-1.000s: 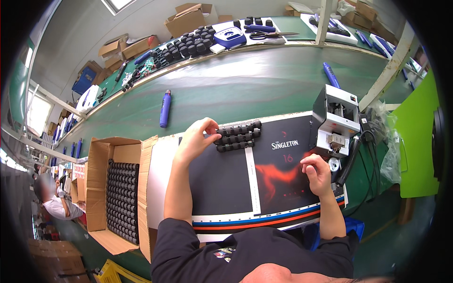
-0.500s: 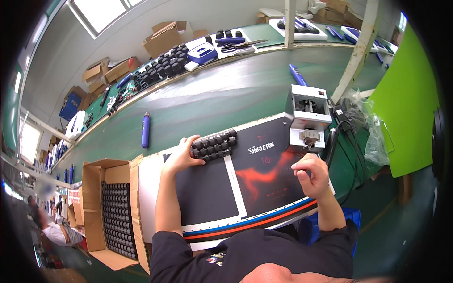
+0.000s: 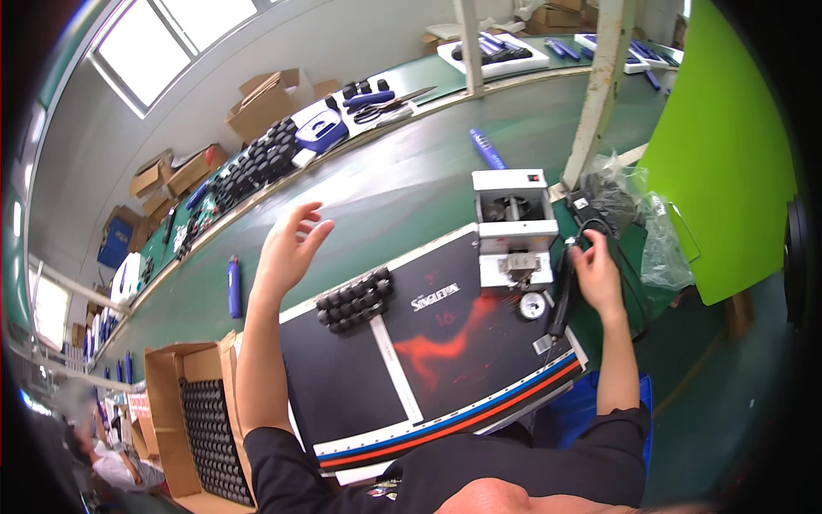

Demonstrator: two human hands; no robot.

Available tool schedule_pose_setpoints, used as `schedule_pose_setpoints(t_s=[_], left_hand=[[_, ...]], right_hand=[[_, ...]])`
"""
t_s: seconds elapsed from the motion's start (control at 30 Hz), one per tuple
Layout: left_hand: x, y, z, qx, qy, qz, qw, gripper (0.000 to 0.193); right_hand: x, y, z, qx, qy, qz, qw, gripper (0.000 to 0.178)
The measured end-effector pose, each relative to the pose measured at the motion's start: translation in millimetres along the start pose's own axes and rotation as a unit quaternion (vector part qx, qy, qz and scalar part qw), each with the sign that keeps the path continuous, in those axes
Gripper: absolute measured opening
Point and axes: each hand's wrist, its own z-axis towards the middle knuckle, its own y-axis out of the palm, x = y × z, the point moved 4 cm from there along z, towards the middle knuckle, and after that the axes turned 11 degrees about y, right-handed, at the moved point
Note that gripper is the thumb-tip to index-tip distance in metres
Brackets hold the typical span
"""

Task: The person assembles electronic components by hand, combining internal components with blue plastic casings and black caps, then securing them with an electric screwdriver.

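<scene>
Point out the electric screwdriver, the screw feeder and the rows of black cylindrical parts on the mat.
Electric screwdriver [image 3: 562,294]: head view, middle of its black body.
Screw feeder [image 3: 515,230]: head view, white front panel.
Rows of black cylindrical parts [image 3: 354,301]: head view, middle of the cluster.

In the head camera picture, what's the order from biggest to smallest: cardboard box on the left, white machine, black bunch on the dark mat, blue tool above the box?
1. Cardboard box
2. White machine
3. Black bunch
4. Blue tool
</scene>
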Motion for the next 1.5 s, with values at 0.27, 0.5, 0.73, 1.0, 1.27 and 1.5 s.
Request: schedule_pose_setpoints(t_s=[0.27, 0.5, 0.73, 1.0, 1.27, 1.5], left_hand=[[-5.8, 205.2, 139.9, -0.170, 0.135, 0.075, 0.973, 0.033], [14.3, 315.7, 205.3, -0.191, 0.270, 0.063, 0.942, 0.048], [-11.5, 291.1, 178.2, -0.078, 0.025, 0.118, 0.990, 0.029], [-9.2, 166.2, 107.9, 0.007, -0.097, -0.016, 0.995, 0.048], [94.0, 113.2, -78.3, -0.052, 0.273, -0.099, 0.955, 0.051], [95.1, 186.5, -124.6, -0.104, 0.310, 0.004, 0.945, 0.048]], right_hand=[[-1.3, 14.7, -4.2, 0.048, -0.016, -0.021, 0.999, 0.046], [2.7, 19.1, -0.7, 0.054, -0.014, -0.002, 0.998, 0.045], [-4.1, 15.2, -2.0, 0.013, 0.000, -0.026, 1.000, 0.060], [-18.0, 5.8, -21.1, -0.074, 0.025, -0.138, 0.987, 0.089], [2.4, -25.8, -41.3, -0.178, 0.063, 0.530, 0.827, 0.058], [-112.5, -81.4, -49.4, -0.148, -0.204, 0.702, 0.666, 0.036]])
